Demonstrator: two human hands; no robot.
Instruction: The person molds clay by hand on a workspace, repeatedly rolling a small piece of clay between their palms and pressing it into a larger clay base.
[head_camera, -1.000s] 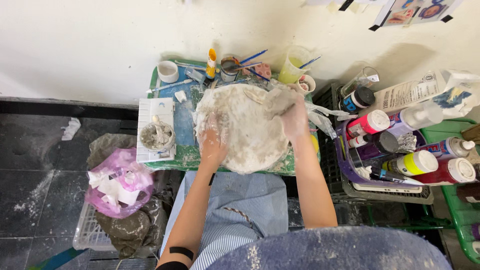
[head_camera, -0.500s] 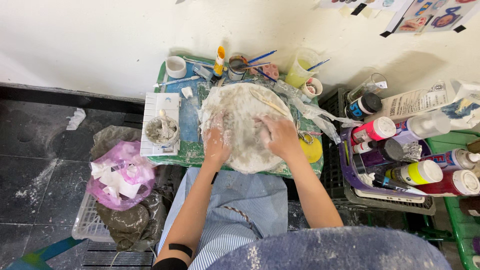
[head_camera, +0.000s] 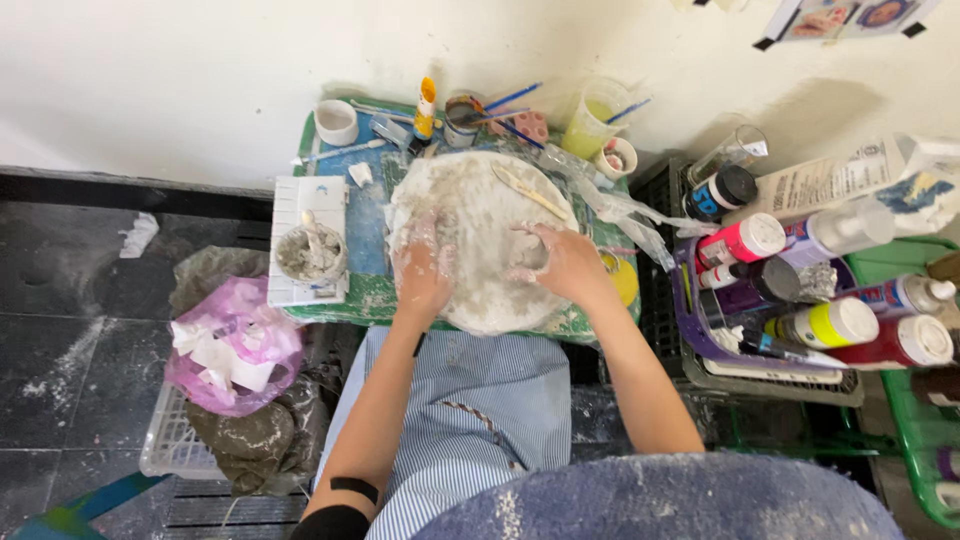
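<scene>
Seen from above, we press both hands onto a large round white dome (head_camera: 480, 240) that sits in the middle of a small green table (head_camera: 360, 300). Our left hand (head_camera: 422, 268) lies flat with fingers spread on its near-left side; our right hand (head_camera: 560, 262) cups its right slope, holding nothing. The whole surface already looks coated in pale paste, though uneven and streaked, so we judge smoothing is left. A wooden stick (head_camera: 528, 192) rests on top, a cup of paste (head_camera: 310, 255) just beside.
</scene>
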